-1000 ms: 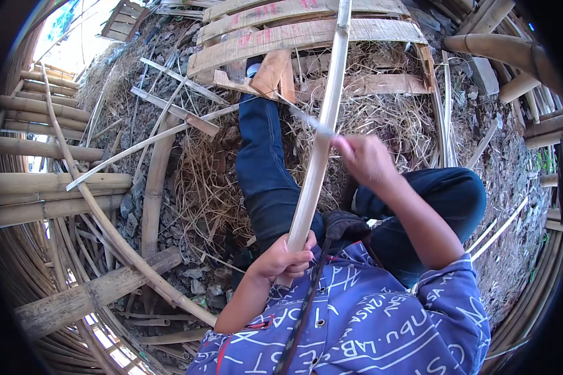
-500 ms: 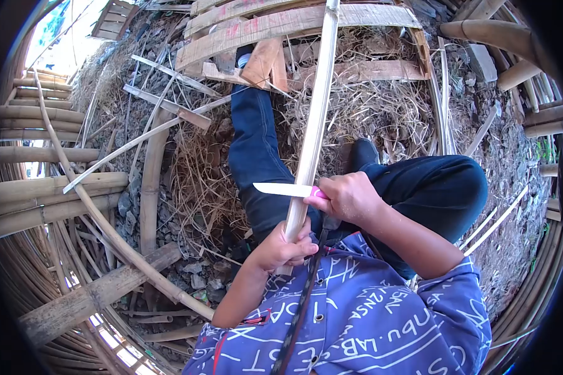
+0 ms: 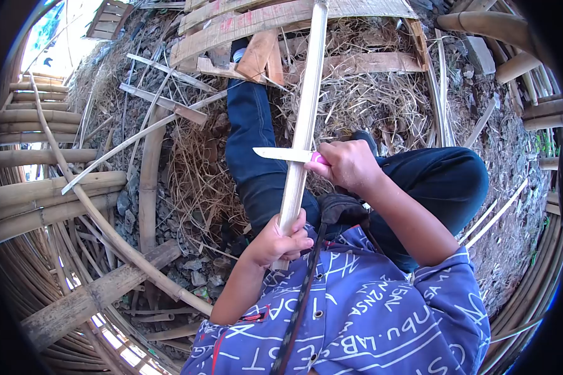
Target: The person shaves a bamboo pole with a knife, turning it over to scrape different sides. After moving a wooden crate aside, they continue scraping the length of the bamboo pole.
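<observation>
A long, pale split bamboo strip (image 3: pixel 306 112) runs from my lap up toward the wooden slats. My left hand (image 3: pixel 278 240) is wrapped round its lower end. Higher up, my right hand (image 3: pixel 351 165) grips the pink handle of a knife (image 3: pixel 284 154). The knife's light blade lies across the bamboo strip and points left. Most of the handle is hidden inside my right fist.
Wooden pallet slats (image 3: pixel 250 28) lie ahead, with straw and shavings (image 3: pixel 369 106) below them. Bamboo poles (image 3: pixel 50 190) stack up at left, and a long curved pole (image 3: pixel 109 231) slants across there. Thin strips (image 3: pixel 150 134) lie on the rubble.
The knife and my right hand have moved toward my body along the bamboo strip's length. The strip's far end has shifted slightly left. My left hand keeps its hold.
</observation>
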`<state>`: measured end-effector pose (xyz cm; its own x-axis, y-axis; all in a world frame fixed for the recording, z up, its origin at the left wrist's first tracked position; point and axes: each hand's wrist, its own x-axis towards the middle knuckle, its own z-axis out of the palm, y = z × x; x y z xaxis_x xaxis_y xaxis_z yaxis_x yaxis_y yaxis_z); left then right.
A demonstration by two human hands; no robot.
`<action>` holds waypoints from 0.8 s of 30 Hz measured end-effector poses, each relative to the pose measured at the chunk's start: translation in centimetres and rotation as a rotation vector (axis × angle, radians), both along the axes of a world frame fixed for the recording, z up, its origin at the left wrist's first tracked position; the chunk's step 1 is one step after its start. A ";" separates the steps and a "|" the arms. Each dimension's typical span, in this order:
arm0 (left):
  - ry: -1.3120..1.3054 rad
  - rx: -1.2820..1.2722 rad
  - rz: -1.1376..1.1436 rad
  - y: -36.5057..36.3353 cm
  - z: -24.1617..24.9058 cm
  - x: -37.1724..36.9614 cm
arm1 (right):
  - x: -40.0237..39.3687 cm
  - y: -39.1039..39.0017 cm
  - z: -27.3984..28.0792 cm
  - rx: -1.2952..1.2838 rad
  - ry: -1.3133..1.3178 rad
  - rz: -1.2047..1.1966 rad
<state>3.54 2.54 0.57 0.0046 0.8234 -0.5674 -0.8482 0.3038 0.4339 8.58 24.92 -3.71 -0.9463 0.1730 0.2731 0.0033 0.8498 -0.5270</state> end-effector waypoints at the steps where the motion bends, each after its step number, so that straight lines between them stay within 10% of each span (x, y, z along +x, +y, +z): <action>1: 0.018 -0.005 0.000 0.0 0.0 -0.1 | -0.2 0.1 -0.1 0.001 0.001 0.003; 6: 0.026 -0.028 0.017 -0.2 0.4 -0.4 | -0.9 0.3 0.6 0.061 -0.075 0.036; 10: -0.071 -0.059 -0.020 -2.0 1.2 1.5 | -2.8 8.1 -0.4 -0.175 -0.282 -0.542; 17: -0.097 0.018 0.078 -3.7 0.9 -1.0 | -3.1 3.1 -2.2 -0.446 -0.128 -0.490; 24: -0.146 0.050 0.033 -1.9 -0.1 -2.0 | 0.1 -2.5 -2.5 -1.536 -0.102 -0.526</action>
